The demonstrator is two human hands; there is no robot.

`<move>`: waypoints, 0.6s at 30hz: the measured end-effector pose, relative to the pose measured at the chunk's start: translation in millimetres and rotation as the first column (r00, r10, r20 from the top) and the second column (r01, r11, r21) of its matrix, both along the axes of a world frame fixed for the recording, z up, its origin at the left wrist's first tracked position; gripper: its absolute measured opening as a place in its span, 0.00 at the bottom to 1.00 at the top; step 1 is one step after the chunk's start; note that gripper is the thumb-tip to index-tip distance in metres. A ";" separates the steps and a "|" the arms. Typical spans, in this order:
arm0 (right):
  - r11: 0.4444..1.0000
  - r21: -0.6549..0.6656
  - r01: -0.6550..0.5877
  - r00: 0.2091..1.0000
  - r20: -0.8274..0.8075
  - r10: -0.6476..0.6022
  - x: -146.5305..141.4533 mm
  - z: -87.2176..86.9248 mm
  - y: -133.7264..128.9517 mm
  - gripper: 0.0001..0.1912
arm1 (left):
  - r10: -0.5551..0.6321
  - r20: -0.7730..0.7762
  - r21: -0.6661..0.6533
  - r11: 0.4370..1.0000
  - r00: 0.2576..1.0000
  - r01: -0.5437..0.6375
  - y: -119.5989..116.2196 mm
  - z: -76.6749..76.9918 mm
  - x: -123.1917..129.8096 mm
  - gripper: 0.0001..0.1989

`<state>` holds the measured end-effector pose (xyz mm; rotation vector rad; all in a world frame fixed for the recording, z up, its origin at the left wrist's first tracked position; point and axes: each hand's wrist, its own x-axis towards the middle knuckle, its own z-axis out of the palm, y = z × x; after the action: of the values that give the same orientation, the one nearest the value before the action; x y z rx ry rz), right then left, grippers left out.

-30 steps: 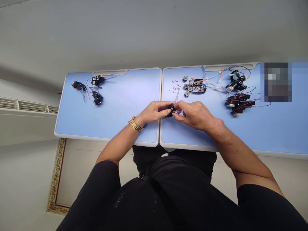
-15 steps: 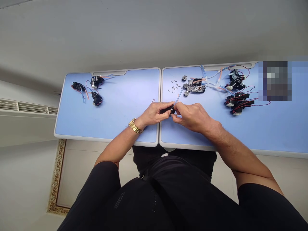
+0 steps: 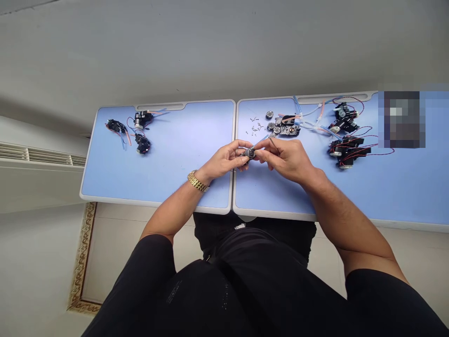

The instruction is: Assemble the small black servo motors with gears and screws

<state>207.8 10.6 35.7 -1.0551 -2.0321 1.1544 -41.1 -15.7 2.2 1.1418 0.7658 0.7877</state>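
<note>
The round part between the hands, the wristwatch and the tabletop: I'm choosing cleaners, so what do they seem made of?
The round part looks like grey metal by its sheen; finish too small to judge. The wristwatch looks like gold-toned metal, its links glossy. The tabletop looks like smooth blue plastic or laminate, with a pale edge.

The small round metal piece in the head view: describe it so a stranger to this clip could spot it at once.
On the two-panel blue table, find the seam where the left hand and right hand meet. Pinched between them is a small round metal part; unlike the similar discs lying beyond it, this one is in the hands.
</note>
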 end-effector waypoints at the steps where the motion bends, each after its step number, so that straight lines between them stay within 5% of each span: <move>1: 1.000 -0.015 0.012 1.000 -0.014 -0.013 0.6 1.8 0.3 0.13 | 0.010 0.026 -0.029 1.000 1.000 -0.009 0.3 0.9 -0.2 0.27; 7: 0.987 0.131 0.092 0.982 0.151 -0.111 7.4 12.3 2.3 0.09 | 0.088 0.140 -0.146 0.987 0.986 -0.068 4.4 3.4 -4.1 0.29; 18: 0.920 0.372 -0.123 0.876 0.476 -0.075 11.8 11.2 -4.6 0.18 | 0.182 0.056 -0.241 0.957 0.982 -0.163 5.0 5.1 -0.9 0.28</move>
<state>219.6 6.0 46.9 -1.1882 -2.5274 0.4676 -42.0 -10.7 7.3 0.8344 0.8772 0.8569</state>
